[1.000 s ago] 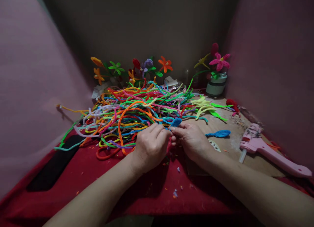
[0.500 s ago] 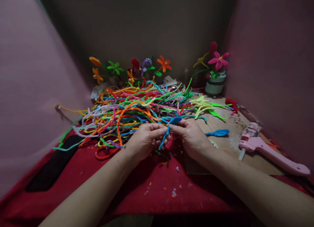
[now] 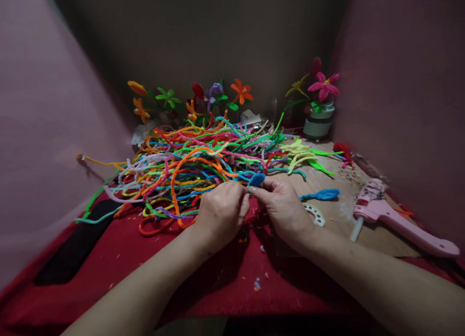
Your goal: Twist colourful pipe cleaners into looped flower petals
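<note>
A blue pipe cleaner [image 3: 257, 179], bent into a petal-like loop, is held between both hands near the front of the pile. My right hand [image 3: 285, 203] pinches it at the base of the loop with thumb and forefinger. My left hand [image 3: 222, 207] is closed around its lower end, the back of the hand turned up, so the tail is hidden. Beside my right hand, a second blue pipe cleaner loop [image 3: 325, 194] lies on the cardboard. A heap of many-coloured pipe cleaners [image 3: 203, 161] spreads just beyond my hands.
A pink hot glue gun [image 3: 385, 220] rests on the cardboard [image 3: 341, 239] at right, near a pale curved piece with holes [image 3: 315, 214]. A black strip [image 3: 72, 249] lies left on the red cloth [image 3: 203, 287]. Pipe cleaner flowers [image 3: 241, 91] and a potted one [image 3: 318, 122] stand behind.
My left hand has rolled over, knuckles now up, and covers the blue tail that showed before. The right hand keeps its pinch. More of the pale curved piece shows.
</note>
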`<state>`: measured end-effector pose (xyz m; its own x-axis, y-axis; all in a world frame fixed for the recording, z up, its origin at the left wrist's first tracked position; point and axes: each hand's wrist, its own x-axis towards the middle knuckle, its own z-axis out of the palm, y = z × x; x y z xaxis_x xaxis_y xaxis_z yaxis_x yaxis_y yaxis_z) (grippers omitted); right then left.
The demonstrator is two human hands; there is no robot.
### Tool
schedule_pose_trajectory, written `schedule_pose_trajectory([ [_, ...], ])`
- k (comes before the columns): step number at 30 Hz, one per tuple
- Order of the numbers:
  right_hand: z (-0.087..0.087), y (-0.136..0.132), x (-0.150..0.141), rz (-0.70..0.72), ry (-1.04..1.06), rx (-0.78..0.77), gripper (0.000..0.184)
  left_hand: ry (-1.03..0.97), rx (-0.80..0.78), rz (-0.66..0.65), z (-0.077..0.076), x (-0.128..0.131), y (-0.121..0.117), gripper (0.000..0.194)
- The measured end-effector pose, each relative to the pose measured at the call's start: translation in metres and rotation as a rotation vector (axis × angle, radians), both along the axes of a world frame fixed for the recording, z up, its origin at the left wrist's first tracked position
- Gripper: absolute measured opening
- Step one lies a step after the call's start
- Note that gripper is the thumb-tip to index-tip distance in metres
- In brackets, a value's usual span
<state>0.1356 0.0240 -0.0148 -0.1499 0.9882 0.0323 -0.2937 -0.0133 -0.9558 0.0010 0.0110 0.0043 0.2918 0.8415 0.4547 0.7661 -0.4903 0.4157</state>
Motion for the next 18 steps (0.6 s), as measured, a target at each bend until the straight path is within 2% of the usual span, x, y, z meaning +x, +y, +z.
schedule_pose_trajectory([
  [1,-0.001,0.000,0.000,-0.001,-0.004,-0.023,0.012,0.167,0.167,-0.011,-0.001,0.001,-0.001,0.021],
  [3,-0.001,0.001,0.000,0.007,0.006,-0.063,0.015,0.391,0.377,-0.054,-0.002,0.002,-0.001,0.024],
  [5,0.000,0.003,0.001,0.004,0.035,-0.084,0.019,0.426,0.433,-0.091,-0.001,0.002,0.000,0.025],
  [6,0.001,0.005,0.002,0.003,0.052,-0.088,0.019,0.364,0.406,-0.101,0.000,0.001,0.001,0.024],
  [8,0.003,0.007,0.003,0.008,0.092,-0.083,0.017,0.088,0.212,-0.096,0.003,-0.001,0.004,0.021],
  [12,0.006,0.012,0.006,0.046,0.163,-0.030,0.016,-0.770,-0.447,-0.039,0.009,-0.012,0.015,0.025],
  [13,0.006,0.012,0.006,0.055,0.169,-0.011,0.016,-0.917,-0.587,-0.049,0.008,-0.015,0.018,0.025],
  [16,0.007,0.011,0.007,0.156,0.198,0.023,0.015,-1.041,-0.991,-0.178,0.004,-0.019,0.021,0.021],
  [18,0.008,0.009,0.007,0.243,0.217,0.033,0.016,-1.071,-1.183,-0.273,0.002,-0.018,0.019,0.019],
])
